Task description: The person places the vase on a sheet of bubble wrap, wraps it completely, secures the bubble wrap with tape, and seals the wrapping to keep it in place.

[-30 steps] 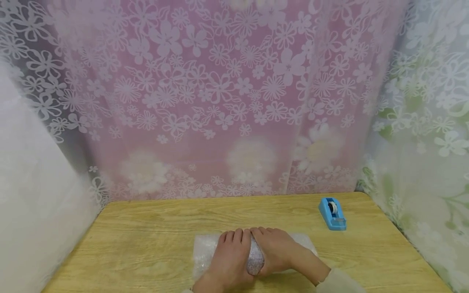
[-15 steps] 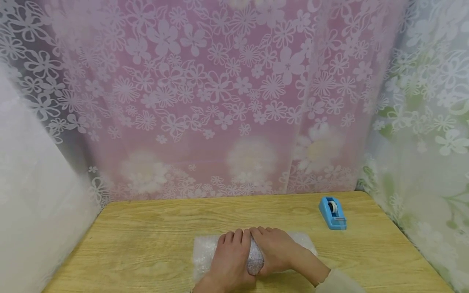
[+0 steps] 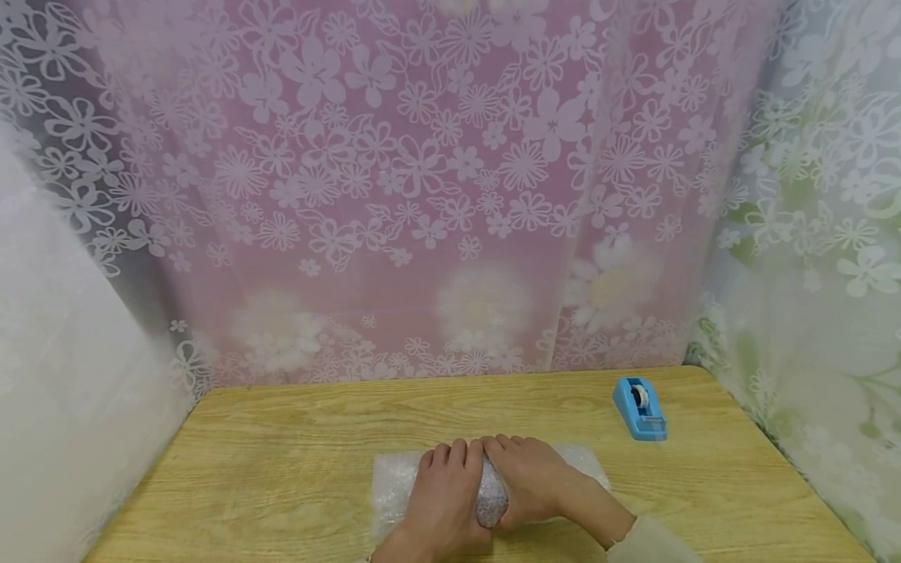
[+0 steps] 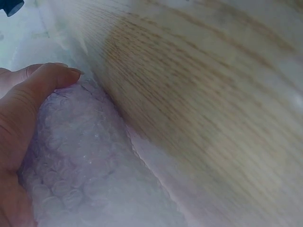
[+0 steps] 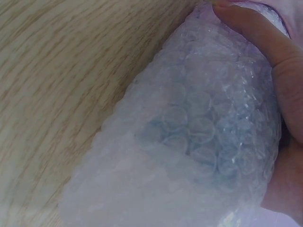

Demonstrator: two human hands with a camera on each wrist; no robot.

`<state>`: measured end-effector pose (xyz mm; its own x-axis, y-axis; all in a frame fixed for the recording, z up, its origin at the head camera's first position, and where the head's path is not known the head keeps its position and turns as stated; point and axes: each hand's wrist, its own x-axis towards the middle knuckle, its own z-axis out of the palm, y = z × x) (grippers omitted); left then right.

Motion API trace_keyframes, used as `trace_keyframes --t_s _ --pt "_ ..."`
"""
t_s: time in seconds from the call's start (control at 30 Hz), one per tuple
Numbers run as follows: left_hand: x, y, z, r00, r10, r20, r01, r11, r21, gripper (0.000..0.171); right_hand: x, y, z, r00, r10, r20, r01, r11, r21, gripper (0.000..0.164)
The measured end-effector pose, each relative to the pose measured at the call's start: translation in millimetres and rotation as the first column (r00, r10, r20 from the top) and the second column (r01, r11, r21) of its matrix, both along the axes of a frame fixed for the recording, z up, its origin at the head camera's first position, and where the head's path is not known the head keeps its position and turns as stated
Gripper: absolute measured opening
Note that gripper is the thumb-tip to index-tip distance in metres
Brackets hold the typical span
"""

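Observation:
A roll of clear bubble wrap [image 3: 391,486] lies crosswise near the front of the wooden table, its ends sticking out on both sides of the hands. My left hand [image 3: 445,496] grips it left of its middle, and my right hand [image 3: 531,478] grips it just to the right. Between them shows a greyish-purple stretch of the wrapped roll. In the left wrist view, left-hand fingers [image 4: 31,97] curl over the bubble wrap [image 4: 85,137]. A faint bluish patch shows through the bubble wrap [image 5: 189,127] in the right wrist view; what is inside cannot be made out.
A blue tape dispenser [image 3: 639,408] with a roll of tape stands at the back right of the wooden table [image 3: 281,438]. Behind the table hangs a pink flowered curtain [image 3: 422,195]. Pale sheets close off the left and right sides.

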<state>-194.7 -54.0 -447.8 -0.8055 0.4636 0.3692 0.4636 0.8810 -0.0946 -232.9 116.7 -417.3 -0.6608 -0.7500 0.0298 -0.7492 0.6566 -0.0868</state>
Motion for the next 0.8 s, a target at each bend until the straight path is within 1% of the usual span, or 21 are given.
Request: trace_keyframes --t_s 0.27,0.47,0.7,0.8 --pt "0.2 0.3 0.1 1.0 -0.005 -0.012 0.005 1.0 -0.001 0.089 -0.2 0.6 -0.9 1.0 0.005 -0.005 -0.005 1.0 -0.013 0.092" --pt "0.3 0.7 1.6 1.0 0.0 0.001 0.0 1.0 -0.004 0.088 -1.2 1.9 -2.2 1.0 0.004 -0.005 -0.004 1.0 -0.015 0.092" --pt "-0.2 1.1 1.7 1.0 0.004 -0.006 -0.004 1.0 -0.011 0.088 -2.7 2.5 -4.7 1.0 0.003 0.008 -0.003 1.0 -0.021 0.093" --pt "-0.9 0.7 1.9 1.0 0.0 0.002 0.0 1.0 -0.011 0.09 -3.0 2.5 -4.6 1.0 0.003 0.011 -0.002 1.0 -0.022 0.092"
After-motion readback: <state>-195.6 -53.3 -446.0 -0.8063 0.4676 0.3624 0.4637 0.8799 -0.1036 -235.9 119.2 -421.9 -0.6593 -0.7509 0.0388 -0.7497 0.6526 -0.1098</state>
